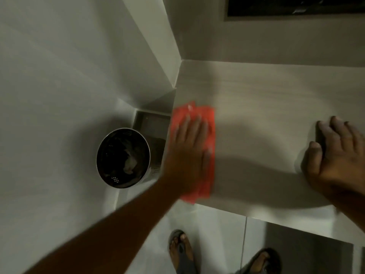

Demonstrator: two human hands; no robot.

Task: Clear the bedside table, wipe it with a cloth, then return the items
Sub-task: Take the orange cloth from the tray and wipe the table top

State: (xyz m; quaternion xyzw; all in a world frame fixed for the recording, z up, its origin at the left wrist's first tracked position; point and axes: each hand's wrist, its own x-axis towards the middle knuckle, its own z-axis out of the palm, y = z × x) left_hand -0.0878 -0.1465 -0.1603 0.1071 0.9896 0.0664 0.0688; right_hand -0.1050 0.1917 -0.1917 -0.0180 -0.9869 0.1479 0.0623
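The bedside table (266,99) has a pale wood-grain top, seen from above, and nothing stands on it. An orange-red cloth (209,119) lies flat along the table's left edge. My left hand (187,147) presses flat on the cloth with fingers spread, and the image is blurred there. My right hand (335,153) rests palm down on the table's right part, fingers apart, holding nothing.
A round metal waste bin (123,158) with a dark liner and crumpled paper stands on the floor in the corner left of the table. White walls enclose the left side. A dark framed panel (296,6) hangs above. My sandalled feet (181,252) stand on pale floor tiles.
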